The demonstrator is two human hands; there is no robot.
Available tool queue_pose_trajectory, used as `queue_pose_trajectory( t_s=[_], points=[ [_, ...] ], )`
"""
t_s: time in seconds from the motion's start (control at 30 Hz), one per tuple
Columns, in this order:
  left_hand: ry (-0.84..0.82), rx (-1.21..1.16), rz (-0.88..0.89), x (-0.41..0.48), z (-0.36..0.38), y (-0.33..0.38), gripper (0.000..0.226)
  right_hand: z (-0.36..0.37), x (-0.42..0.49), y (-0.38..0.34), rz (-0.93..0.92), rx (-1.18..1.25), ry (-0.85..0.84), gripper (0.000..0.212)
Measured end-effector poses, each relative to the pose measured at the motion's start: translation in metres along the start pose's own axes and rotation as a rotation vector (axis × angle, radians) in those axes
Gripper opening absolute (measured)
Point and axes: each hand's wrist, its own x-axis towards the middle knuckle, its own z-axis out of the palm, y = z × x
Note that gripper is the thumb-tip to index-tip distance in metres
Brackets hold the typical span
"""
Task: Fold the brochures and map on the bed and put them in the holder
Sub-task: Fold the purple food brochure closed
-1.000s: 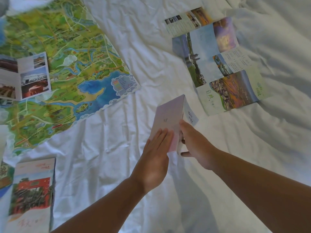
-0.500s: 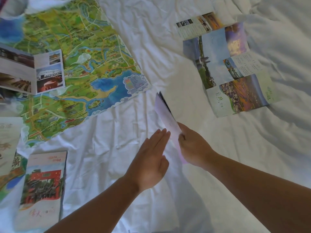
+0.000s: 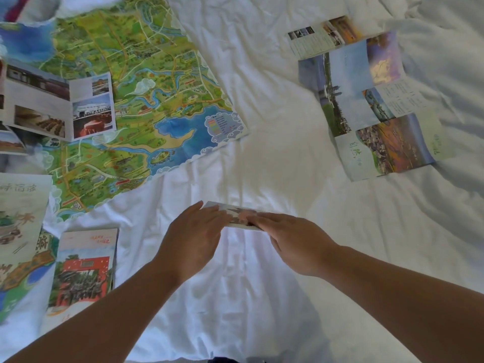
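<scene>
1. Now the step in hand seems to be pressing a crease. The small pale folded paper brochure [image 3: 235,216] lies flat on the white wrinkled bed sheet [image 3: 262,74], at the lower centre of the frame.
2. The left hand [image 3: 193,239] and the right hand [image 3: 296,244] both rest on it with straight, flat fingers and grip nothing.
3. The next move is probably to lift it and carry it to the holder, which is not in view. The large green and blue paper map [image 3: 131,87], upper left, remains unfolded.
4. Half a second ago the right hand pinched this brochure standing on its edge; now it is laid down under both palms.
</scene>
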Motion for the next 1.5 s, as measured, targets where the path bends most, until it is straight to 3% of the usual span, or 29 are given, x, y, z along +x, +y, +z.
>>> queue_pose_trajectory(
  t_s=[0.17,0.3,0.37,0.53,0.63,0.77,0.87,1.0,1.27,1.5],
  points=[
    [-0.031,-0.058,-0.007,-0.016,-0.014,0.007,0.034,-0.001,0.017,0.006,0.093,-0.288,0.073,0.055],
    [-0.038,-0.039,-0.008,-0.033,-0.018,0.024,0.042,-0.003,0.032,0.005,0.239,-0.35,0.04,0.058],
    [-0.092,-0.017,-0.019,-0.043,-0.014,0.036,0.047,-0.002,0.036,0.002,0.324,-0.262,0.03,0.056],
    [-0.224,-0.016,-0.059,-0.046,0.006,0.078,0.052,0.001,0.027,0.0,0.472,0.222,0.019,0.055],
    [-0.325,-0.026,-0.081,-0.041,0.021,0.109,0.054,0.0,0.028,0.013,0.495,0.287,0.012,0.054],
    [-0.45,-0.115,-0.061,-0.034,0.039,0.132,0.051,0.002,0.032,0.028,0.379,0.199,-0.036,0.066],
    [-0.494,-0.209,-0.161,-0.03,0.053,0.123,0.069,0.011,0.032,0.04,0.314,0.008,-0.072,0.071],
    [-0.43,-0.062,-0.139,-0.017,0.076,0.086,0.073,0.03,0.023,0.056,0.251,-0.188,-0.143,0.082],
    [-0.508,-0.001,-0.101,0.024,0.118,0.056,0.093,0.047,0.021,0.066,0.223,-0.253,-0.206,0.099],
    [-0.557,0.014,-0.001,-0.042,0.142,0.097,0.087,0.056,0.026,0.069,0.22,-0.315,-0.223,0.099]
  ],
)
